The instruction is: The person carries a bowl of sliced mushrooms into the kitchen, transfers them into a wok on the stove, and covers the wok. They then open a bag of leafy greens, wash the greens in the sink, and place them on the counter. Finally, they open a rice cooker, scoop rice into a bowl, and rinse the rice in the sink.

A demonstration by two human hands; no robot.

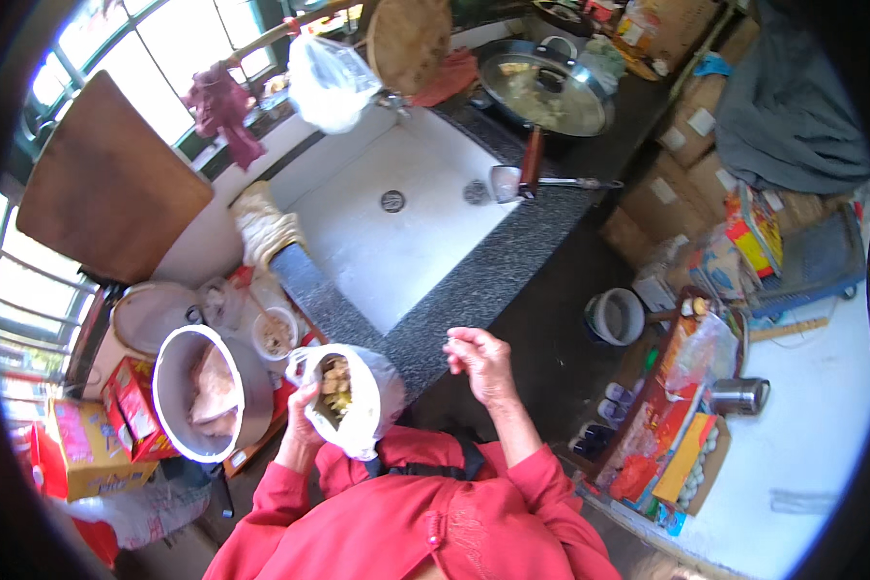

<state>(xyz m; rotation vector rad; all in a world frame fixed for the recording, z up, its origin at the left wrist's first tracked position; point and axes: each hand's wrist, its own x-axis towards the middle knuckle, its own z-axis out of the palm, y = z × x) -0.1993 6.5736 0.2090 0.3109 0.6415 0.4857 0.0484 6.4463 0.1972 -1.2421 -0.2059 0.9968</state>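
My left hand [304, 413] grips the side of a white plastic bag [366, 406], opened wide with its rim folded outward. Chunks of pale and greenish food [336, 388] lie inside it. My right hand [481, 359] is raised to the right of the bag, over the dark granite edge, with thumb and fingertips together; whether something small is between them cannot be told. Left of the bag stands a deep metal pot [254, 406] with a pale, pinkish mass [214, 395] inside. A small tub of food [275, 333] sits behind the bag.
Ahead is a white sink [413, 239] with a granite rim [507, 254]. A spatula [573, 183] lies across the rim near a lidded wok [547, 90]. Cardboard boxes [667, 196] and a bucket [616, 317] stand at right, beside a white table [805, 435]. Left is a red box [134, 409].
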